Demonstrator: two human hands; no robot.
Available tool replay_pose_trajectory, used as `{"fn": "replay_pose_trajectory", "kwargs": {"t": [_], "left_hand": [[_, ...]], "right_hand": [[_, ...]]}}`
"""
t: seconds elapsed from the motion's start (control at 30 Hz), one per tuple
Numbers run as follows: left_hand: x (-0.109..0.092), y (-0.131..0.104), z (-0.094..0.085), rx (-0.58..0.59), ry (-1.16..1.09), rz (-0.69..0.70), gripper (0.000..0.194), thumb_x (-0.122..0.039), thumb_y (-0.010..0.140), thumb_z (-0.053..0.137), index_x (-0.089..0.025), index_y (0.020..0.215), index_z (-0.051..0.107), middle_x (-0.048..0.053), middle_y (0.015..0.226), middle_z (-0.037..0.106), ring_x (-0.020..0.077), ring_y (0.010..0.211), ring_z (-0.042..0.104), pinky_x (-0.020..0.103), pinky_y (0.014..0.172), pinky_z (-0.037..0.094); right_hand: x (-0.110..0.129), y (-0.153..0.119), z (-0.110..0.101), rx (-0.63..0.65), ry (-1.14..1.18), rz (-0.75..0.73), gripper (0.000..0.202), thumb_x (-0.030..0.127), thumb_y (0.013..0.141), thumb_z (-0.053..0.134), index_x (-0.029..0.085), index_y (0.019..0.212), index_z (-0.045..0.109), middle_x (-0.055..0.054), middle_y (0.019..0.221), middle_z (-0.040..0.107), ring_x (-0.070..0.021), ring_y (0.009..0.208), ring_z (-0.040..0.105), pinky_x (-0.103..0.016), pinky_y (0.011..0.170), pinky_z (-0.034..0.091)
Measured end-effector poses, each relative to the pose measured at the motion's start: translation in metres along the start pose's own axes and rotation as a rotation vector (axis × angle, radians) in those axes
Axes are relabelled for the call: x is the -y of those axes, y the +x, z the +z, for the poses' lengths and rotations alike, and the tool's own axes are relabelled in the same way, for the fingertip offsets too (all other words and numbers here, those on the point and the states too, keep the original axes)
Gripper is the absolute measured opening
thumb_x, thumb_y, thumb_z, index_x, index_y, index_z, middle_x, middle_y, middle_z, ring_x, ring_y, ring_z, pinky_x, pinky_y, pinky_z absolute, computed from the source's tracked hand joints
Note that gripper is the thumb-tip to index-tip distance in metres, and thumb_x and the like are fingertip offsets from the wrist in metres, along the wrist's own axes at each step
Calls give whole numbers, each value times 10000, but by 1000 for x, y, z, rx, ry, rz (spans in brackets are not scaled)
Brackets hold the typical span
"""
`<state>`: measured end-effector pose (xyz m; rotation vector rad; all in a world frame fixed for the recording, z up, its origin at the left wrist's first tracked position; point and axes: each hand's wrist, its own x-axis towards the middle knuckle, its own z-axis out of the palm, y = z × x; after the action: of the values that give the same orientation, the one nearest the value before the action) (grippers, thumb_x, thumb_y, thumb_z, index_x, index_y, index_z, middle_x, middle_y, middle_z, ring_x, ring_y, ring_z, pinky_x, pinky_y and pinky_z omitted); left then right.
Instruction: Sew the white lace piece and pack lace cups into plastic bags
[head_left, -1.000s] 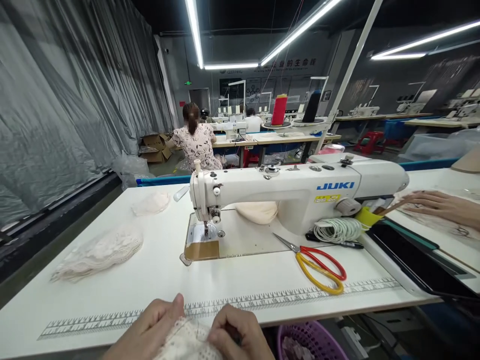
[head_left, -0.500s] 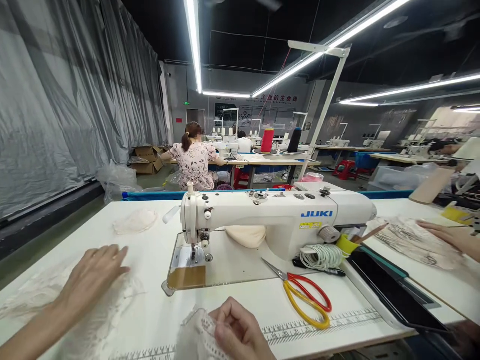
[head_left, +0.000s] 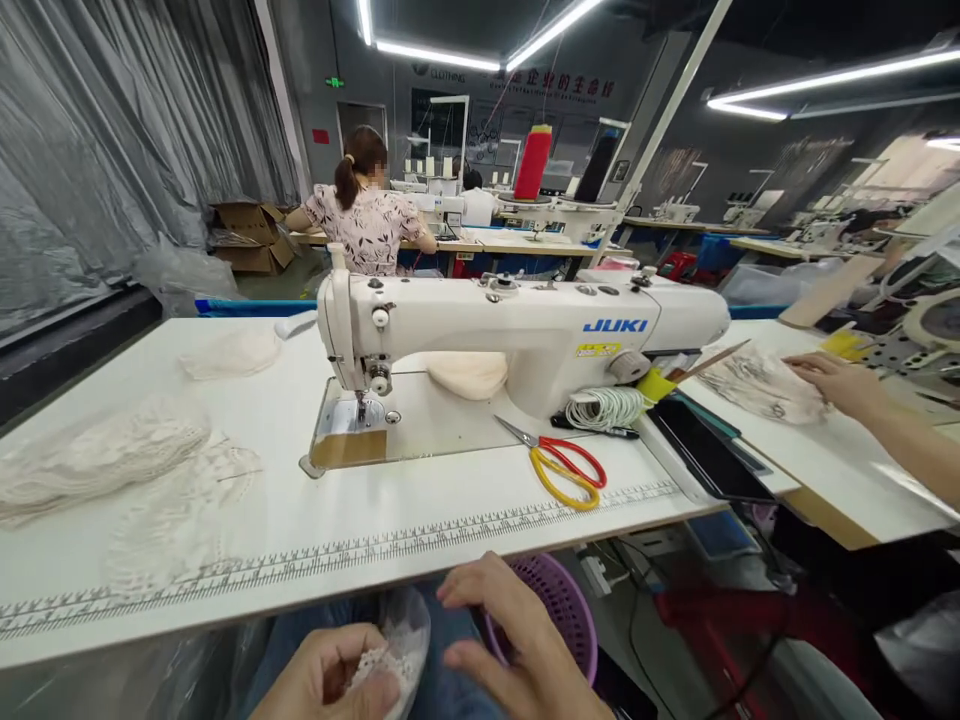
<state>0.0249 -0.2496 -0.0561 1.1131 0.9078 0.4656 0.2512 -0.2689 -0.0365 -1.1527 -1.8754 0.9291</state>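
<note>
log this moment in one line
left hand: pinching white eyelet fabric; right hand: open, empty, nearest purple plastic basket; white tabletop: white sewing machine, red-and-yellow-handled scissors

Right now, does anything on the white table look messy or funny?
Nothing looks spilled or broken. One lace piece lies askew over the ruler, by the pile. The scissors look funny too: half their handles are red, half yellow.

Left hand (head_left: 330,675) curled in a pinch, thumb against bent fingers; right hand (head_left: 517,640) open beside it, thumb apart, both by the table's (head_left: 442,492) near edge.
</note>
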Motion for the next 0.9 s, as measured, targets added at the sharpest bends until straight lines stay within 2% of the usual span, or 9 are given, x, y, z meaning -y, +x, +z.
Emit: {"fn": "replay_pose_trajectory", "kwargs": {"t": [0.13,0.23,0.4,0.53,0.63,0.7,0.8,0.83,0.9], "left_hand": [[30,1,3,-38,61,53,523,-656,705,648,-133,703,633,-3,703,467,124,635,384,228,575,297],[40,-2,9,-106,75,10,494,-625,726,648,-132,720,659,-4,647,495,127,616,393,225,570,316],[36,-10,18,-218,22,-11,486,-612,674,705,-129,730,702,11,647,555,135,623,424,229,582,332],[33,-10,21,-192,-103,-79,530,-654,631,714,-135,642,603,-46,559,411,100,554,323,225,534,240],[33,-7,21,-177,-122,-75,530,-663,630,705,-149,632,574,-38,570,426,106,551,331,236,538,240],[31,-7,20,-154,-88,-74,525,-659,648,690,-144,650,592,-18,595,474,114,564,356,239,547,254],[28,-9,16,-161,-14,-78,522,-648,660,687,-135,639,591,-3,629,504,119,586,383,231,550,262],[28,-9,14,-172,0,-83,523,-645,663,687,-132,637,589,-4,633,500,120,593,386,227,552,263],[29,-10,10,-184,-8,-102,526,-643,668,685,-124,655,601,-3,638,497,121,604,392,223,560,268]], "right_hand": [[-1,-14,32,-51,-113,-77,264,447,809,683,233,932,588,-22,863,583,-173,788,586,-246,668,441],[-1,-17,50,-43,-106,-60,180,394,873,621,219,910,609,-24,838,588,-160,761,588,-237,640,423],[-8,-17,57,-73,152,-35,144,253,913,539,190,792,585,-13,766,552,-128,700,536,-222,619,394],[-11,-14,54,-55,472,91,217,359,922,506,188,791,532,-17,775,538,-130,684,488,-237,615,389],[-11,-13,57,17,629,76,238,398,944,448,200,824,501,-15,780,555,-116,622,480,-227,573,400],[-17,-14,55,44,422,-43,212,315,957,389,205,810,495,-3,716,545,-116,589,480,-226,560,398],[-39,-18,40,110,-285,-180,214,137,870,355,204,751,519,-7,674,552,-133,636,523,-226,582,396],[-50,-21,31,150,-527,-148,218,98,827,363,206,736,529,-5,674,563,-129,633,534,-214,567,392],[-68,-28,10,123,-717,-35,250,31,786,375,192,725,557,-17,641,578,-132,575,536,-216,516,371]]}}
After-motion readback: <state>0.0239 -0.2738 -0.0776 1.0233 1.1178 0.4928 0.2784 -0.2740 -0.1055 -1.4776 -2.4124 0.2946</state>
